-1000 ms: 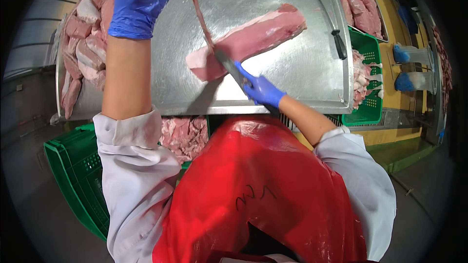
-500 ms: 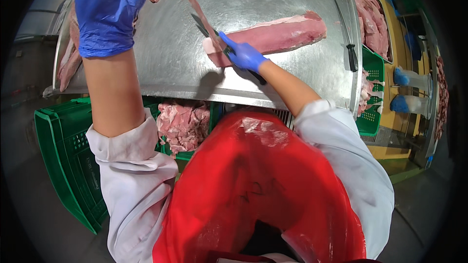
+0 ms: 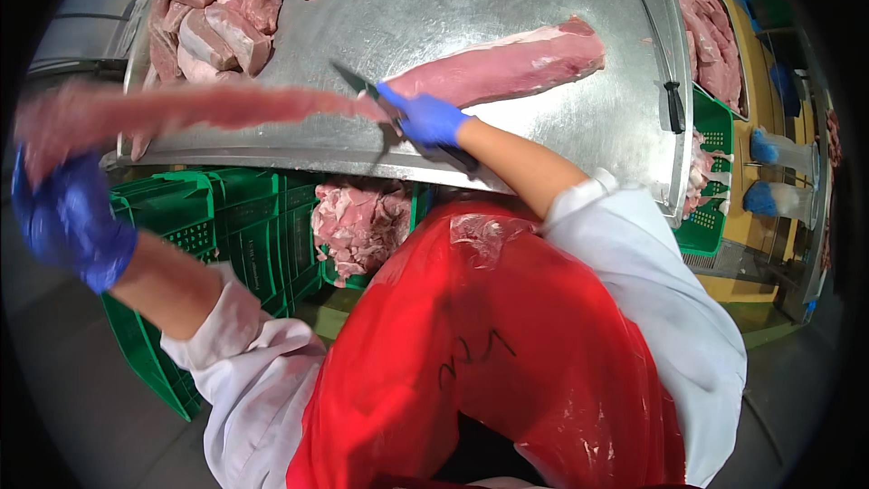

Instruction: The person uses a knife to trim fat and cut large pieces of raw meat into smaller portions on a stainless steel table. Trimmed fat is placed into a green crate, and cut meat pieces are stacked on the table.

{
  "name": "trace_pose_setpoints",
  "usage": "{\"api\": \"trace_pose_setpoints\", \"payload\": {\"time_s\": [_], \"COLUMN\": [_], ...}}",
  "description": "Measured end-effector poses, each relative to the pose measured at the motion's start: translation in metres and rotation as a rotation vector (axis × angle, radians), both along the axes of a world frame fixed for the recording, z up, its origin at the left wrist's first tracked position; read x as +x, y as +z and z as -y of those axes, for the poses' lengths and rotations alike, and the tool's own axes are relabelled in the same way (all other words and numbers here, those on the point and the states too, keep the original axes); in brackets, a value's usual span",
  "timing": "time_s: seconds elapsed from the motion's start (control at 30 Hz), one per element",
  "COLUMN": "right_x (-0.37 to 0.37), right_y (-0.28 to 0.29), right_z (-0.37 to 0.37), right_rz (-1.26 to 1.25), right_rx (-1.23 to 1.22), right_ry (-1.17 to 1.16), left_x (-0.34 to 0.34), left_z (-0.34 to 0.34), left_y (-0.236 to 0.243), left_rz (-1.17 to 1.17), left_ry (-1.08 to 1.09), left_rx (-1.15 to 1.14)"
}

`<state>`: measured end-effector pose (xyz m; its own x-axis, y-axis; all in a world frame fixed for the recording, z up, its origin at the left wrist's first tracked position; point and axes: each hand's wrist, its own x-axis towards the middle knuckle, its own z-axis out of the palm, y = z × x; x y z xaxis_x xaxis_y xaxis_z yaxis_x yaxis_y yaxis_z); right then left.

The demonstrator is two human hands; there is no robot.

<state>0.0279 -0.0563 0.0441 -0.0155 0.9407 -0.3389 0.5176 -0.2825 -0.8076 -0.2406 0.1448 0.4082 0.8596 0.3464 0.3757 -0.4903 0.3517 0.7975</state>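
Note:
My left hand, in a blue glove, is closed on one end of a long strip of meat held out at the far left. The strip is blurred at that end and stretches across to my right hand, also blue-gloved. That hand grips a knife, its dark blade pointing up and left and its handle partly hidden under the palm. The strip's thin end meets the blade by my fingers; whether it is still attached to anything is unclear. Just behind my right hand, a pork loin lies on the metal table.
Several meat pieces are heaped at the table's back left. A sharpening steel lies along the right edge. Below the front edge are green crates and meat trimmings. Right of the table stand a green crate and a meat tray.
My left hand has swung from the upper left down to the far left, drawing the strip nearly level. My right hand has shifted slightly left with the knife. The heaped meat has come into view.

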Motion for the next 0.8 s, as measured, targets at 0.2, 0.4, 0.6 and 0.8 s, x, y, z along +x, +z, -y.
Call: {"api": "trace_pose_setpoints", "payload": {"time_s": [0.2, 0.4, 0.6, 0.8], "right_x": [0.041, 0.172, 0.223, 0.208], "right_y": [0.032, -0.006, -0.037, -0.039], "right_z": [0.12, 0.138, 0.146, 0.221], "right_rz": [-0.261, -0.043, -0.151, -0.383], "right_rx": [-0.254, 0.101, 0.122, 0.158], "right_ry": [0.169, -0.91, -1.316, -1.385], "left_x": [-0.185, -0.149, 0.134, 0.466], "left_z": [0.033, 0.02, 0.033, 0.15], "left_y": [0.036, -0.132, -0.365, -0.374], "left_rz": [-0.156, -1.484, -1.221, -1.124], "left_ry": [1.11, 1.083, 0.45, 0.227], "left_rx": [0.493, 0.786, 1.001, 1.175]}}
